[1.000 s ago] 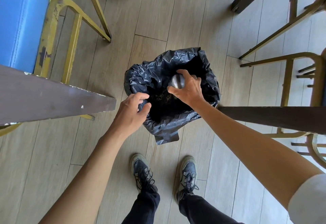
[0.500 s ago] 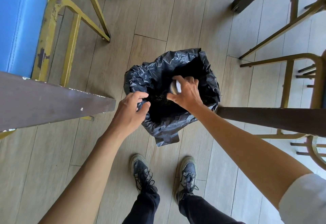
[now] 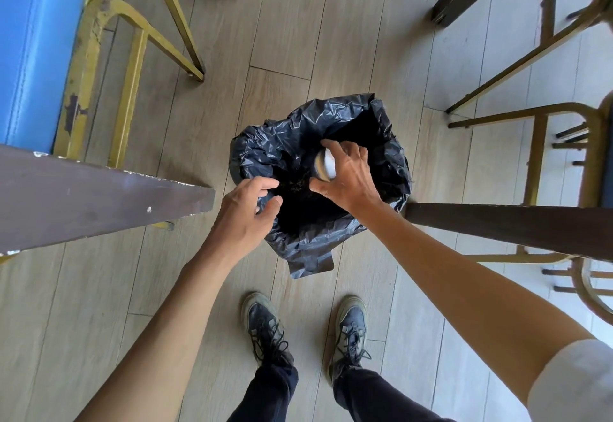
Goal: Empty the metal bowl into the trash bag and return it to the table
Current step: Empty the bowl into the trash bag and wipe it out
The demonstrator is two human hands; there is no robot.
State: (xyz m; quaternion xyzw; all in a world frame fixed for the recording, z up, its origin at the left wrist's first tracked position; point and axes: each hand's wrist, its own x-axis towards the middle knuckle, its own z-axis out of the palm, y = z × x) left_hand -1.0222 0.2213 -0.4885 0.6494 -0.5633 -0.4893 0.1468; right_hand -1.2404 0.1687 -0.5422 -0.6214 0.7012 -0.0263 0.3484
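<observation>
A black trash bag (image 3: 371, 129) stands open on the wooden floor in front of my feet. My right hand (image 3: 348, 176) holds the small metal bowl (image 3: 324, 165) tipped on its side over the bag's mouth, rim facing left; my fingers hide most of it. Dark crumbs lie inside the bag below the bowl. My left hand (image 3: 247, 211) pinches the bag's near left rim and holds it open.
A dark brown table edge (image 3: 99, 196) juts in from the left, another dark table edge (image 3: 510, 229) from the right. A blue-seated chair with yellow legs (image 3: 39, 49) stands at the far left; yellow chair frames (image 3: 537, 129) stand at the right. My shoes (image 3: 265, 325) are just behind the bag.
My right hand has turned the bowl further onto its side, so its rim now shows. My left hand has stayed on the bag's rim.
</observation>
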